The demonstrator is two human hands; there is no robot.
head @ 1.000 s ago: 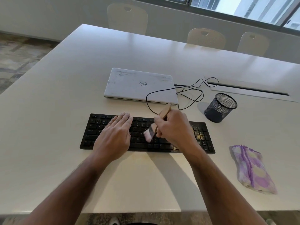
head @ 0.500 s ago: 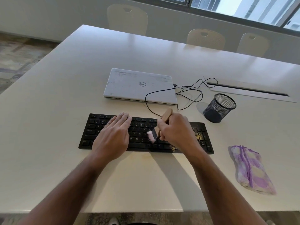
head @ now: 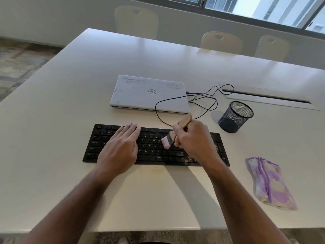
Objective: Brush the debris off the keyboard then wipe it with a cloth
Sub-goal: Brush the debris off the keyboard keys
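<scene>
The worktop (head: pixel 52 138) is lying bare to the left of the black keyboard (head: pixel 151 147), which is sitting square to the near edge, with open room in front. The left hand (head: pixel 121 147) is resting flat on the left keys, fingers straight and together. The right hand (head: pixel 191 138) is gripping a wooden brush (head: pixel 175 132), fingers curled round its handle, pink bristles touching the middle keys. Pale debris (head: pixel 186 160) is speckling the right keys. The purple cloth (head: pixel 269 184) is lying well apart, near the right edge.
</scene>
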